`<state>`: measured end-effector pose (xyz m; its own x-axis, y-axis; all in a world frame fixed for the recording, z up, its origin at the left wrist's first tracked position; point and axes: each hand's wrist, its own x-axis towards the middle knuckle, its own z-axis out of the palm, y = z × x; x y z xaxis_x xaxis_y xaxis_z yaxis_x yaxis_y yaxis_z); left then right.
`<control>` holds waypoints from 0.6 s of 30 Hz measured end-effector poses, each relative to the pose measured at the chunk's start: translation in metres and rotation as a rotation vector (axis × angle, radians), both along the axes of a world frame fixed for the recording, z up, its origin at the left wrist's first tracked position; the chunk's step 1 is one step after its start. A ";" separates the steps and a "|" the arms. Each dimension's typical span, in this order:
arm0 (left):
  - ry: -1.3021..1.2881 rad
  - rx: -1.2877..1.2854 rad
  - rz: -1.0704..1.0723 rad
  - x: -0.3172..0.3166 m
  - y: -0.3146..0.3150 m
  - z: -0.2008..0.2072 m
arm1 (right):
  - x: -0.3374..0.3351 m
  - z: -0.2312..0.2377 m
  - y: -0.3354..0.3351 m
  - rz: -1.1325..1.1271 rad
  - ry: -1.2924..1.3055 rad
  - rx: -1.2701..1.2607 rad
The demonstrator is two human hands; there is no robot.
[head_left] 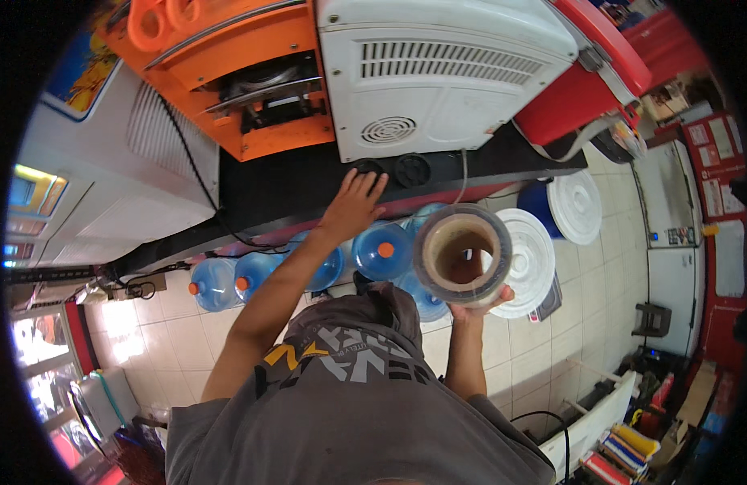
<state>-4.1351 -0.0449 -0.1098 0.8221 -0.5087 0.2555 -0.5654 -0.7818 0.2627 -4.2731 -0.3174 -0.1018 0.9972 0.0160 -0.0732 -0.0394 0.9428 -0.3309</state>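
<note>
Film roll, clear and wide on a cardboard core, is up in the right hand, out in front of the body on the right side, well apart from the black surface. That grip is definitely holding it: palm low on the roll, thumb out along the side nearest the white lid.

Left hand is stretched out to the edge of the surface, fingers a bit apart, tips at a black disc. Can't tell whether that grip has closed on it or is just resting there, since the fingers cover part of it. A second disc sits just to the right, near the foot of a white machine with vents. Orange machine stands left of that one. Below the surface edge there's a row of blue water bottles with orange caps, on a tiled floor.
</note>
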 end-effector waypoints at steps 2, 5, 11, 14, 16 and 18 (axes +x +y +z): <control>-0.011 0.022 0.001 0.003 -0.001 -0.003 | -0.003 0.001 0.002 -0.076 -0.013 -0.026; -0.063 -0.083 0.069 -0.010 0.013 0.026 | 0.001 0.016 0.015 0.017 -0.024 0.022; 0.951 -1.418 0.033 -0.118 0.061 0.113 | 0.028 0.087 0.058 0.287 -0.085 -0.432; 0.850 -1.362 0.013 -0.155 0.078 0.117 | 0.051 0.110 0.088 0.566 -0.405 -0.859; 0.862 -1.586 0.125 -0.180 0.093 0.112 | 0.056 0.126 0.112 0.752 -0.574 -1.093; 0.876 -1.845 0.199 -0.201 0.111 0.107 | 0.064 0.142 0.143 0.849 -0.707 -1.124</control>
